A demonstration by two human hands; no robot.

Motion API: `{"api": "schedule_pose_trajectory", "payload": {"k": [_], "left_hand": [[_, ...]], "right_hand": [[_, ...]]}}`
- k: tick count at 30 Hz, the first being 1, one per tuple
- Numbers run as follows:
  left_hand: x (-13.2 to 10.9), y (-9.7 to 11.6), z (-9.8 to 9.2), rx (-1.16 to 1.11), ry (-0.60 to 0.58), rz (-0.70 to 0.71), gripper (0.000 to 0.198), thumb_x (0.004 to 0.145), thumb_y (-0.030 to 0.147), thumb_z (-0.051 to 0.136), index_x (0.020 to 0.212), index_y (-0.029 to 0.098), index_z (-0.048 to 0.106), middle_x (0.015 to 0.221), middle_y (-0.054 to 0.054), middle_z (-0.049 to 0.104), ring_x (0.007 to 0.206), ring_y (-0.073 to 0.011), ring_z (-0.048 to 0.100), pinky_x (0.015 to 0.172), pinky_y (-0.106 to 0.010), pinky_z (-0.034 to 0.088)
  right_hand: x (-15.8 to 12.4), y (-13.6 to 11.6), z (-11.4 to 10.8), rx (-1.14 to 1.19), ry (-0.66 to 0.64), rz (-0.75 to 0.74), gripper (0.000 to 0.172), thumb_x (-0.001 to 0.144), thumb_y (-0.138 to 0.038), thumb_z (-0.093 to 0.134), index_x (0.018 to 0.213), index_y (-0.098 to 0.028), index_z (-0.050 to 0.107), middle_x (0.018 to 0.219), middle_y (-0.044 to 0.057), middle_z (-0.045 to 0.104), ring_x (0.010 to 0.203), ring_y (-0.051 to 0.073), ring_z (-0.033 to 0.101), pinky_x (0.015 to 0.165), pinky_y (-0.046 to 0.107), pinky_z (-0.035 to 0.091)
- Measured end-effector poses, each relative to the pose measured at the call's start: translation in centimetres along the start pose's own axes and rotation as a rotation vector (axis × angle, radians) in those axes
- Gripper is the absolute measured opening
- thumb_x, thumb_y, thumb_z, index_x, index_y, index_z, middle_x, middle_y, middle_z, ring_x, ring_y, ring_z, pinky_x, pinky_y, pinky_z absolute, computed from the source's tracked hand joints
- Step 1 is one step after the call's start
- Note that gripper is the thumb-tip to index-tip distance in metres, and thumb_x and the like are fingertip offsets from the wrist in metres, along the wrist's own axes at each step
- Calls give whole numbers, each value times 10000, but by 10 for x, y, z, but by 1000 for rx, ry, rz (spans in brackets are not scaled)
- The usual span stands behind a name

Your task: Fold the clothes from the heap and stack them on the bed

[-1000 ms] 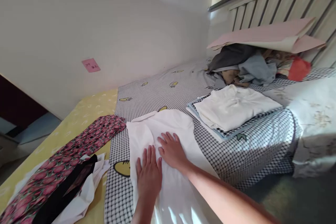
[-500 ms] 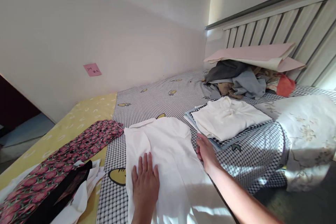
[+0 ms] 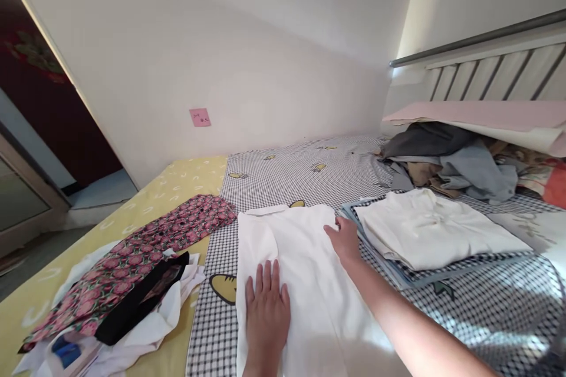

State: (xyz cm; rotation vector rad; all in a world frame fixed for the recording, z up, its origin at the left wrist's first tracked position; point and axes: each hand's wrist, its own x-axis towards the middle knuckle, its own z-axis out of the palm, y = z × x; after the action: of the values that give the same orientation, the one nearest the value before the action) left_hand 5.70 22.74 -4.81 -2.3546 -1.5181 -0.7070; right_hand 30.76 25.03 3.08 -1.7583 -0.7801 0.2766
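A white garment lies spread lengthwise in front of me, its left part folded inward and its upper edge nearly straight. My left hand rests flat on its left side, fingers stretched out. At the upper right corner, my right hand has its thumb and curled fingers closed on the cloth's edge. Just right of that hand lies a stack of folded clothes, with a white folded garment on top and checked and light blue cloth under it.
A floral pink garment and a black-trimmed white garment lie on the yellow sheet at left. Rumpled grey clothes sit under a pink board at the back right. A pink note is on the wall.
My right hand has moved up along the garment's right edge to its upper corner, and that shoulder edge now looks straighter. The left hand stays flat. The view has turned left.
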Motion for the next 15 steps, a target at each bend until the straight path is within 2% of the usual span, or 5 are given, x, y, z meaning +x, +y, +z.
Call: {"api": "schedule_pose_trajectory", "payload": {"k": [3, 6, 10, 12, 15], "left_hand": [[0, 1, 0, -27, -14, -14, 514, 1024, 313, 345, 1512, 259, 495, 1592, -18, 498, 1458, -250, 503, 1224, -543, 396], [-1, 0, 2, -30, -9, -13, 520, 1024, 320, 345, 1521, 255, 483, 1595, -26, 494, 1463, -250, 497, 1222, -546, 397], [-2, -1, 7, -27, 10, -5, 517, 1027, 330, 333, 1489, 214, 535, 1575, -48, 521, 1465, -251, 494, 1226, -522, 397], [-2, -2, 9, -28, 6, -8, 518, 1023, 331, 340, 1469, 187, 559, 1556, -63, 542, 1463, -259, 497, 1224, -521, 401], [-1, -1, 6, -20, -19, -6, 523, 1017, 299, 341, 1487, 168, 530, 1568, -71, 525, 1472, -271, 485, 1220, -546, 403]], "right_hand": [[-17, -22, 24, -179, -15, -271, 179, 790, -217, 615, 958, -230, 678, 1333, 137, 653, 1287, 328, 510, 1120, 527, 310], [-45, -39, 51, -496, -286, -519, 293, 888, -199, 570, 1142, -268, 698, 1429, 95, 646, 1433, 320, 432, 1223, 610, 101], [-76, -43, 76, -677, -691, -438, 472, 959, -293, 526, 1426, -279, 593, 1638, 78, 466, 1563, 355, 267, 1225, 681, 75], [-80, -41, 76, -656, -752, -420, 527, 970, -308, 507, 1495, -264, 536, 1647, 81, 452, 1566, 341, 277, 1232, 674, 113], [-78, -38, 57, -507, -771, -423, 542, 935, -297, 549, 1475, -258, 562, 1648, 86, 450, 1546, 305, 338, 1250, 617, 170]]}}
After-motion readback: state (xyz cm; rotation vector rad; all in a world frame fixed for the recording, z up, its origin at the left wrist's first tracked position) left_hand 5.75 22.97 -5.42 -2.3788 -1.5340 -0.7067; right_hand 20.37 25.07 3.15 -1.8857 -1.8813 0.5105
